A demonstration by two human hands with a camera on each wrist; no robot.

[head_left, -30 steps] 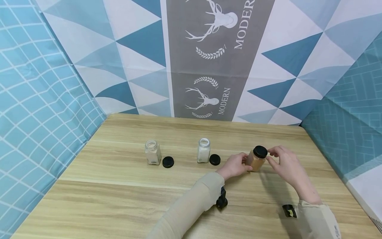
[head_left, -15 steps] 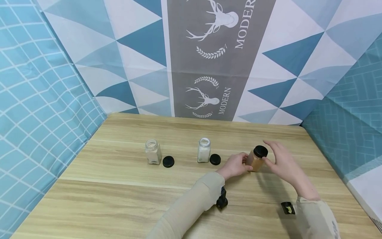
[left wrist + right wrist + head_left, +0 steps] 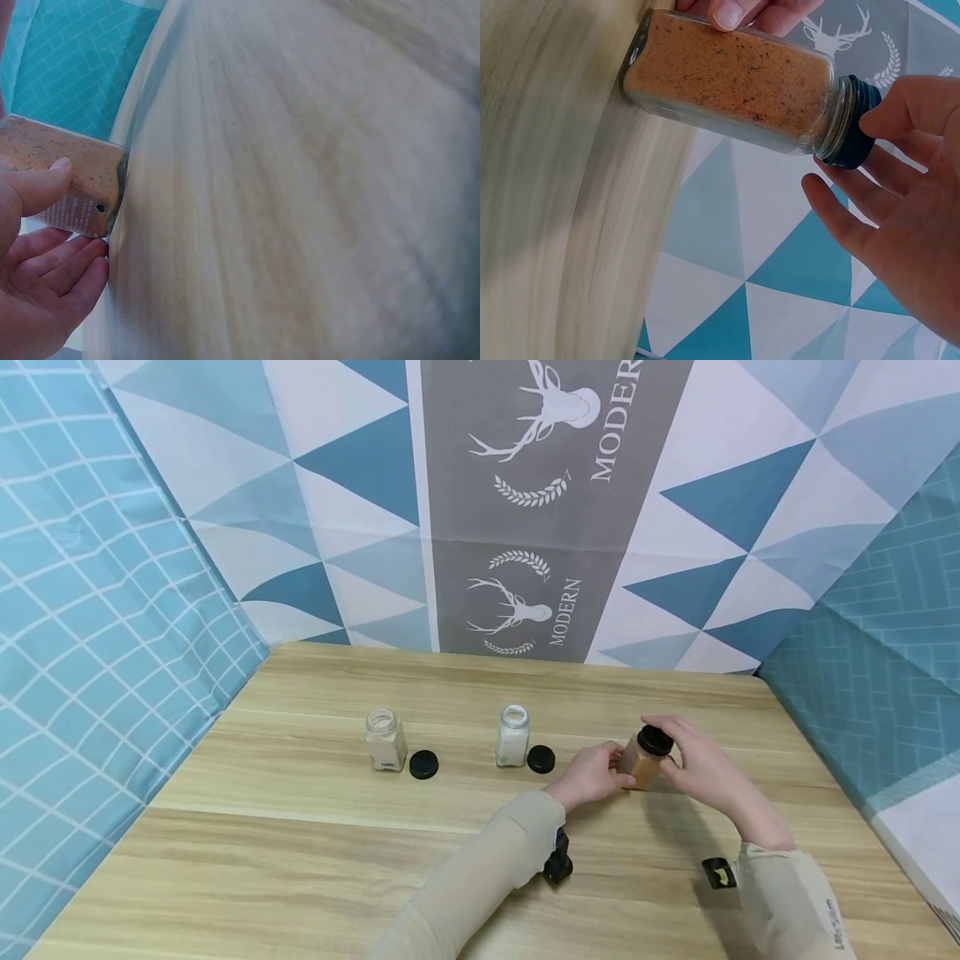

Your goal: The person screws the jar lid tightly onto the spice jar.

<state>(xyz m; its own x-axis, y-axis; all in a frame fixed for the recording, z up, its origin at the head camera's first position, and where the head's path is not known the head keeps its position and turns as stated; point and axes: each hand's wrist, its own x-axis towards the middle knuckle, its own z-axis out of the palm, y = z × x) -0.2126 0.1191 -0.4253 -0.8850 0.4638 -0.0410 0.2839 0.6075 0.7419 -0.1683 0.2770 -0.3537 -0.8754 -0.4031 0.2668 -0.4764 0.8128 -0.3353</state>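
Observation:
A clear square spice jar (image 3: 642,771) of orange-brown seasoning stands at the table's right side, its black lid (image 3: 655,740) on top. My left hand (image 3: 588,777) holds the jar low on its left; in the left wrist view the thumb (image 3: 46,186) lies across the glass. On the right, my right hand (image 3: 708,772) has its thumb and fingers around the lid. The right wrist view shows the dark seasoning flecks in the jar (image 3: 727,75) and the right thumb (image 3: 892,112) against the lid's edge, with the little finger apart from it.
Two uncapped glass jars, one with beige powder (image 3: 387,750) and one with white contents (image 3: 512,745), stand to the left. Beside each lies a black lid, the left one (image 3: 423,764) and the middle one (image 3: 541,759). Patterned cloth (image 3: 525,527) hangs behind the wooden table (image 3: 285,860).
My right hand has opened away from the lid's right side, then come in over it and taken hold of it. The left hand and the jar have stayed in place.

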